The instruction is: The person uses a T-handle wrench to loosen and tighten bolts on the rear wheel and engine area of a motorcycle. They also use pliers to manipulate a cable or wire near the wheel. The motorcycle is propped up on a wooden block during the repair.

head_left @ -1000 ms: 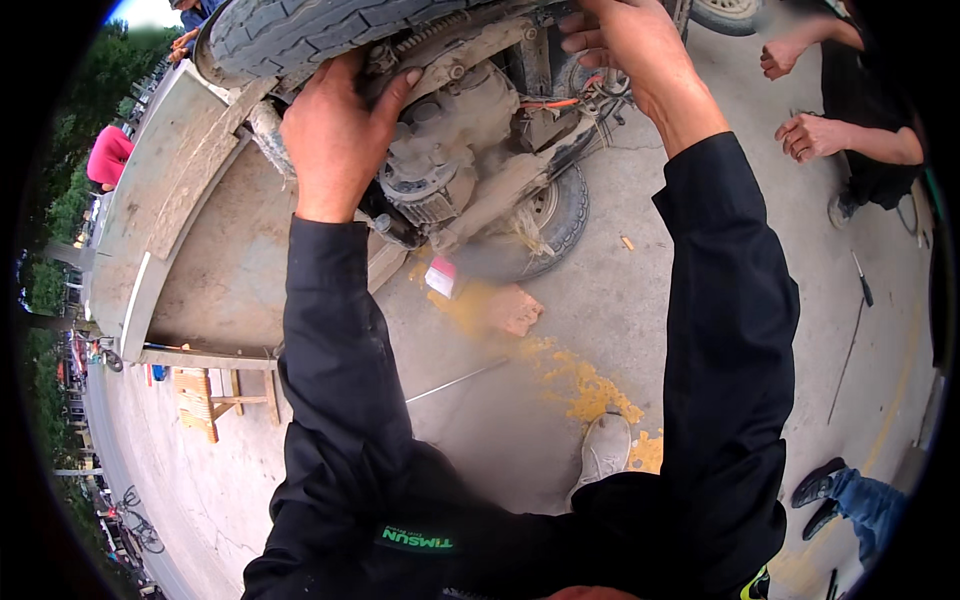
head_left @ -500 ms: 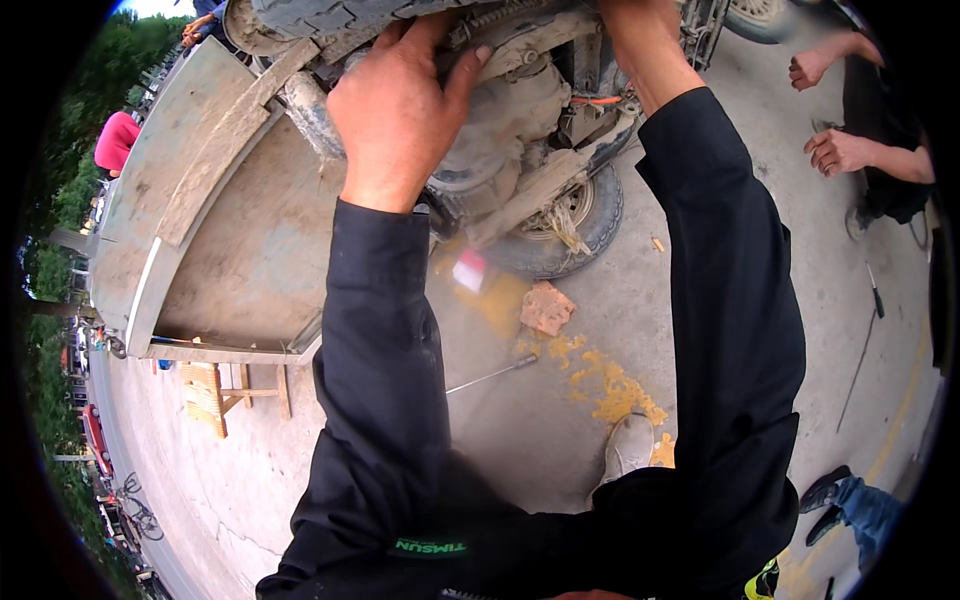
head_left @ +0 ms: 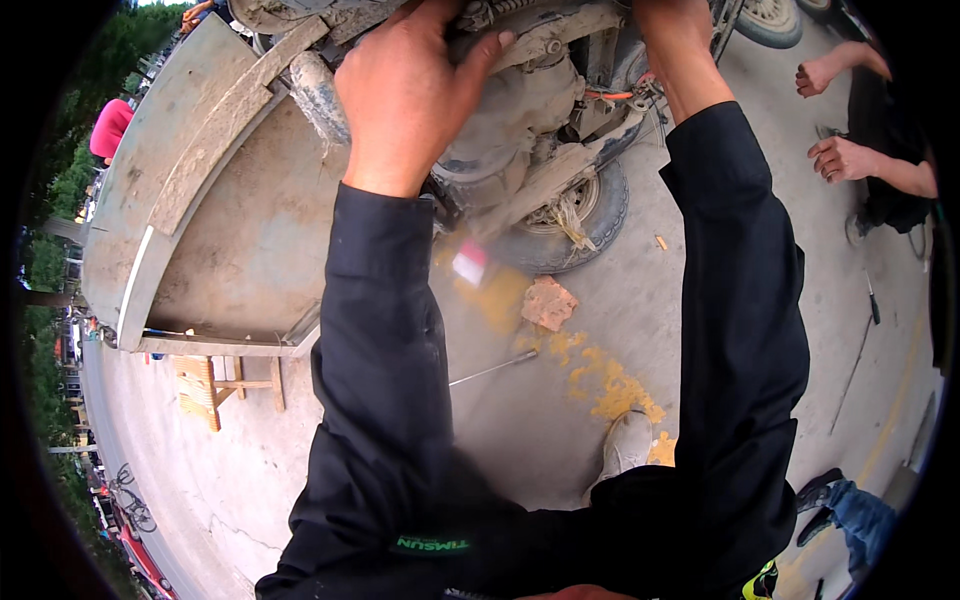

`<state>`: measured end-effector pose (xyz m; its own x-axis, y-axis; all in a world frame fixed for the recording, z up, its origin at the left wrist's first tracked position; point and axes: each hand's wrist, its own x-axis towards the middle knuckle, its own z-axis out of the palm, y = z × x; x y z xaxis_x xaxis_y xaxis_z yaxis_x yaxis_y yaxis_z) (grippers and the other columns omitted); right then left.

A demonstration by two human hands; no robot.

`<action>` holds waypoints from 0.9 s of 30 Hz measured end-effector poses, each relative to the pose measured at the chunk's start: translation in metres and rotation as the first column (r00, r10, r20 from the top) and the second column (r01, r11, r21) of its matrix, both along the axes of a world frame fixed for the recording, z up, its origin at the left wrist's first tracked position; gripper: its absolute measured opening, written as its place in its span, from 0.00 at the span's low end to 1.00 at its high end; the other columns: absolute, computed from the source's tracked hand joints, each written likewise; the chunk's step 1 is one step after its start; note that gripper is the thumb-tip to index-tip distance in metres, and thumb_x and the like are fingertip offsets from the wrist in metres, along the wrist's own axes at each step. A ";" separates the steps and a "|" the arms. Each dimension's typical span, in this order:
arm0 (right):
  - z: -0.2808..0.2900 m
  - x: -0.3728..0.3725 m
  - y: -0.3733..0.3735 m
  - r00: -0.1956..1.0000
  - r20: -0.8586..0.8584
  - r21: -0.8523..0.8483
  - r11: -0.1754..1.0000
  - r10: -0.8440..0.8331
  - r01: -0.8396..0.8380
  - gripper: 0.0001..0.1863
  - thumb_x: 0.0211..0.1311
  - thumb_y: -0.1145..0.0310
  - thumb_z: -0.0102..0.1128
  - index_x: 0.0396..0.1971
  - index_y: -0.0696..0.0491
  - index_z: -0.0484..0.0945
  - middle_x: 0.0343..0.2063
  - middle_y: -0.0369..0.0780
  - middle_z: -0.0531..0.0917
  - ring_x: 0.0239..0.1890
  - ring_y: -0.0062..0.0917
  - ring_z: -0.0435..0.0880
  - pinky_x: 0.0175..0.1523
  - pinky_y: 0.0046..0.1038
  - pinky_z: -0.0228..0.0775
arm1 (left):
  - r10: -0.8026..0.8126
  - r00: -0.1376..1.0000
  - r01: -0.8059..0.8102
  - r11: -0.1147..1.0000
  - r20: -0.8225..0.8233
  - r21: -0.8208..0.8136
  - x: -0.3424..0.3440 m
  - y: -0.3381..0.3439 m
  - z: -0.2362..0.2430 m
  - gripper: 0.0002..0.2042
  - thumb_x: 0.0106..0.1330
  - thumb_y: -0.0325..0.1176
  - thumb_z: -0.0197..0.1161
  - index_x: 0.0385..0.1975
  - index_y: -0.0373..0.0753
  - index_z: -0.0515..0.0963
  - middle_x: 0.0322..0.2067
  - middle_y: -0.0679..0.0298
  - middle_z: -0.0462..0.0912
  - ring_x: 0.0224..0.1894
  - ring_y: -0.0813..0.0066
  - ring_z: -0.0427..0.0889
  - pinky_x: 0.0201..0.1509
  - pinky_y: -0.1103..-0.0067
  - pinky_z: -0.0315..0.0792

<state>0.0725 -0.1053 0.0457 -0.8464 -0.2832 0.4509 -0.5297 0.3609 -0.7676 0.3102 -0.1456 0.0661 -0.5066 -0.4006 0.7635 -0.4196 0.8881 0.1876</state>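
A mud-caked motor vehicle (head_left: 520,110) with a cargo box lies tipped in front of me, its underside exposed. My left hand (head_left: 405,95) grips a muddy part of its frame, the thumb lying along it and the fingertips hidden at the top edge. Further right, my right hand (head_left: 672,25) reaches to the vehicle's upper side; its fingers are out of sight. Below my hands are a muddy casing, an orange cable (head_left: 608,95) and a spoked wheel (head_left: 575,225) with a thick tyre.
Left stands the cargo box panel (head_left: 245,230), above a small wooden stool (head_left: 200,390). A brick piece (head_left: 548,303) and a metal rod tool (head_left: 495,367) lie on the concrete. Another person's hands (head_left: 840,160) are at the right, near a long screwdriver (head_left: 873,305). Jeans-clad legs (head_left: 860,520) show lower right.
The view has shifted slightly, and the tyre at the top edge has mostly left it. Both my hands sit slightly higher and further right in the picture, still at the vehicle.
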 end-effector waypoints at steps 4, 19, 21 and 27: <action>-0.002 0.017 -0.013 0.985 -0.121 -0.063 0.991 -0.125 0.118 0.17 0.62 0.63 0.50 0.46 0.54 0.78 0.44 0.49 0.82 0.49 0.47 0.78 0.52 0.42 0.69 | -0.117 0.993 0.117 0.978 -0.006 0.173 0.007 0.003 0.021 0.12 0.56 0.36 0.68 0.31 0.32 0.81 0.19 0.51 0.79 0.22 0.53 0.78 0.28 0.68 0.71; -0.033 -0.015 -0.068 0.975 -0.195 -0.485 0.874 -0.106 -0.002 0.10 0.58 0.73 0.53 0.35 0.63 0.78 0.32 0.52 0.81 0.42 0.44 0.79 0.52 0.39 0.65 | -0.271 0.963 0.260 0.921 -0.002 0.290 -0.002 -0.030 0.001 0.17 0.61 0.38 0.69 0.46 0.36 0.80 0.28 0.63 0.85 0.29 0.79 0.80 0.35 0.81 0.73; -0.035 0.001 -0.056 0.993 -0.059 -0.520 0.853 -0.102 0.056 0.12 0.59 0.71 0.54 0.38 0.64 0.76 0.39 0.56 0.79 0.46 0.46 0.77 0.53 0.40 0.63 | -0.143 0.983 0.120 0.974 0.112 0.194 0.006 -0.031 -0.003 0.18 0.62 0.35 0.68 0.52 0.39 0.79 0.26 0.66 0.83 0.30 0.87 0.74 0.36 0.86 0.71; -0.015 0.014 0.004 0.973 -0.189 -0.444 0.895 -0.135 0.038 0.21 0.59 0.68 0.56 0.49 0.65 0.70 0.51 0.59 0.72 0.56 0.51 0.68 0.60 0.43 0.60 | -0.048 0.987 0.026 0.989 0.154 0.142 0.004 -0.017 0.001 0.20 0.62 0.30 0.67 0.54 0.33 0.75 0.28 0.62 0.84 0.31 0.85 0.78 0.36 0.86 0.73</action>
